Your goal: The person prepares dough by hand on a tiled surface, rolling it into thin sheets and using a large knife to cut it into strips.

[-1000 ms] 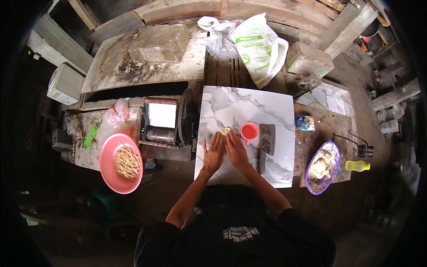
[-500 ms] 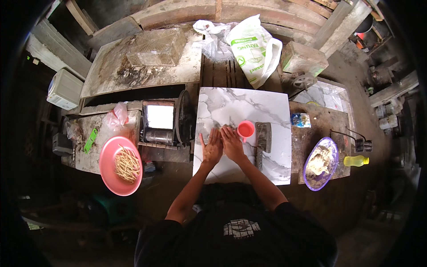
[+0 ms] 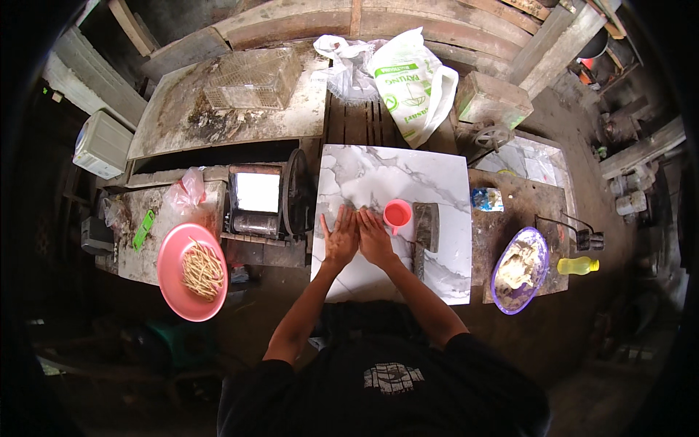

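On the white marble-patterned board (image 3: 393, 171), my left hand (image 3: 340, 237) lies flat with fingers stretched out and the thumb apart. Beside it, my right hand (image 3: 375, 239) is also flat, its fingers close to the left hand's. What lies under their fingertips is mostly hidden. Just right of my right hand stands a pink cup (image 3: 397, 211) with red inside. Beyond the cup a dark flat cleaver (image 3: 427, 227) lies on the board, its handle toward me.
Left are a rolling machine (image 3: 290, 197) and a pink bowl of pale sticks (image 3: 201, 269). Right are a purple-rimmed bowl of pale dough (image 3: 518, 266), a yellow bottle (image 3: 579, 266) and a blue-and-white packet (image 3: 486, 198). Behind lie a white-green sack (image 3: 408, 87) and a wire cage (image 3: 251, 79).
A pale piece of dough showed at my fingertips a second ago and is now covered by my fingers. My hands have shifted slightly left in the picture, along with the whole scene.
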The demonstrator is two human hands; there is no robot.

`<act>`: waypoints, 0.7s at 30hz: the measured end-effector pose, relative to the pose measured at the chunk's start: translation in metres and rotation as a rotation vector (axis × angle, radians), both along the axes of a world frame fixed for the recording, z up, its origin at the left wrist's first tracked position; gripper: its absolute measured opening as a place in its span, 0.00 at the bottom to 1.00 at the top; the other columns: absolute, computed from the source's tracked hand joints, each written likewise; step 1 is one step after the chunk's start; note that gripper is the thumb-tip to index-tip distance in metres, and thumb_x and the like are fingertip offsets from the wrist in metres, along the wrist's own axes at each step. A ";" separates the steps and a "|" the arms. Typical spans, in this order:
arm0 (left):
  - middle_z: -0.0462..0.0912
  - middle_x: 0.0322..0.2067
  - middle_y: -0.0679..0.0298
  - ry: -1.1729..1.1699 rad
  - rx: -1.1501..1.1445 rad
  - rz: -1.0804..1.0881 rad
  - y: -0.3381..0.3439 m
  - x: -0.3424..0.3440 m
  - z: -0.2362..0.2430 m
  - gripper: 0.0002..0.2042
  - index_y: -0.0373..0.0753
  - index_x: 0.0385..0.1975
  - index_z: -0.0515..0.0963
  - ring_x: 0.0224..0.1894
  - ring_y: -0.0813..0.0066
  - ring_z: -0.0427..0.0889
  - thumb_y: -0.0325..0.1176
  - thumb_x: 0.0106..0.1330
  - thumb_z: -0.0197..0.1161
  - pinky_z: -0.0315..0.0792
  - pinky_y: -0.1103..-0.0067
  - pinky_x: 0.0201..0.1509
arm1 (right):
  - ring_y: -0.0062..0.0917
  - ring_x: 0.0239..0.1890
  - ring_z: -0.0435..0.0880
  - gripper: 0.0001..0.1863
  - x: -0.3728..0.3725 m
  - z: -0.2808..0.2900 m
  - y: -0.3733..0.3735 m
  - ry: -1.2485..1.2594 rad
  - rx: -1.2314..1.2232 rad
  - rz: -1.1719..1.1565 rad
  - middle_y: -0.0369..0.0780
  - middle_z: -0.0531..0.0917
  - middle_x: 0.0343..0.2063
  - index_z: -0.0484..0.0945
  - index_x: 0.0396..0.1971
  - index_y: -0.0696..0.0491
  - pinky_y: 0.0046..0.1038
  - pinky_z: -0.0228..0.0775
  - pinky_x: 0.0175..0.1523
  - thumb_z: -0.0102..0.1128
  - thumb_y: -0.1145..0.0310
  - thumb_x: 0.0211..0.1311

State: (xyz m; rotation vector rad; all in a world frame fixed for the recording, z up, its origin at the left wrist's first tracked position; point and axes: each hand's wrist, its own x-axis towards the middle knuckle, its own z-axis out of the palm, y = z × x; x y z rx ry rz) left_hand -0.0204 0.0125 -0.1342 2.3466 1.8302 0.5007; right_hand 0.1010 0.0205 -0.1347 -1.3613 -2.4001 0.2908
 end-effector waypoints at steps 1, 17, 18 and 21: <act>0.57 0.55 0.61 -0.048 -0.050 0.008 0.003 -0.001 0.008 0.22 0.37 0.52 0.61 0.63 0.68 0.43 0.36 0.56 0.46 0.27 0.48 0.56 | 0.36 0.58 0.54 0.28 0.000 0.001 0.001 -0.003 0.002 0.001 0.47 0.59 0.54 0.59 0.50 0.63 0.34 0.45 0.60 0.48 0.71 0.45; 0.50 0.58 0.59 -0.066 -0.084 0.037 0.004 -0.010 0.005 0.21 0.41 0.51 0.63 0.63 0.60 0.40 0.37 0.56 0.45 0.27 0.46 0.55 | 0.32 0.59 0.53 0.26 -0.010 0.007 -0.002 -0.089 -0.065 -0.026 0.45 0.61 0.53 0.59 0.51 0.61 0.32 0.42 0.61 0.45 0.68 0.49; 0.50 0.58 0.59 -0.095 -0.101 0.032 0.003 -0.010 0.003 0.21 0.41 0.51 0.63 0.63 0.60 0.40 0.37 0.56 0.45 0.27 0.46 0.54 | 0.33 0.59 0.53 0.26 -0.010 0.001 -0.003 -0.073 -0.046 -0.034 0.45 0.61 0.53 0.59 0.50 0.62 0.32 0.42 0.61 0.45 0.68 0.49; 0.52 0.58 0.60 -0.106 -0.103 0.058 0.004 -0.006 0.002 0.20 0.43 0.50 0.64 0.62 0.58 0.40 0.38 0.57 0.45 0.27 0.47 0.55 | 0.34 0.58 0.54 0.26 -0.010 -0.005 -0.002 -0.019 -0.043 -0.033 0.47 0.61 0.53 0.59 0.50 0.63 0.33 0.42 0.61 0.45 0.68 0.49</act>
